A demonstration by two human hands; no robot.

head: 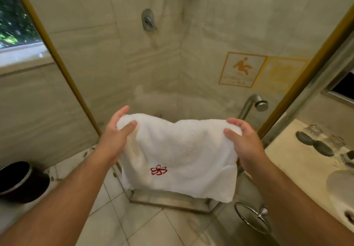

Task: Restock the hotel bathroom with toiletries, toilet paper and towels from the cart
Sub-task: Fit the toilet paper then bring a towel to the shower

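With fingers of left hand and right hand pinching the white towel mid-frame, apparently hanging it by the door handle: towel nearly placed, toiletries and toilet paper nowhere in view.

Tight ahead and right, open low and centre.
Blocked straight ahead by the glass shower door behind the hanging towel; hemmed on the right by the door handle and counter edge; crowded low right by the towel ring, low left by the bin; free over the floor tiles below.
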